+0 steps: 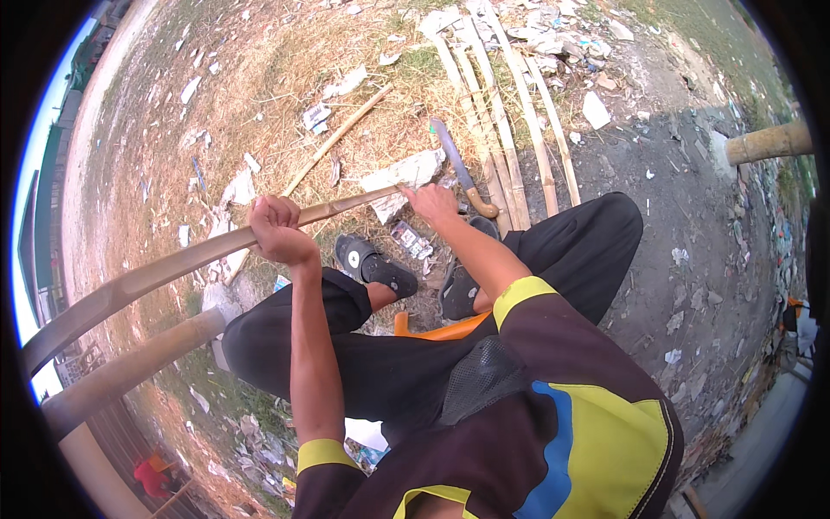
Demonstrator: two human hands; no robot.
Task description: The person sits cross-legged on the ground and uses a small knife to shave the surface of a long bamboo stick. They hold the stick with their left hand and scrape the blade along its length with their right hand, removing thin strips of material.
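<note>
A long split bamboo strip (pixel 186 255) runs from the left edge across in front of me, its far end by my right hand. My left hand (pixel 281 230) is closed around the strip, knuckles up. At the strip's narrow end, my right hand (pixel 434 204) pinches it with closed fingers. Just beyond the right hand lies a big knife (pixel 456 164) with a dark blade and a curved brown handle, resting on the ground. Beside it, several more bamboo strips (pixel 510 130) lie lengthwise, pointing away from me.
A thinner bamboo stick (pixel 341 137) lies on dry grass ahead. Thick bamboo posts stand at the left (pixel 130 372) and right (pixel 769 144). Under me is an orange seat (pixel 445 330). Paper and plastic litter (pixel 405 171) covers the ground; a person in red (pixel 151 478) is at the lower left.
</note>
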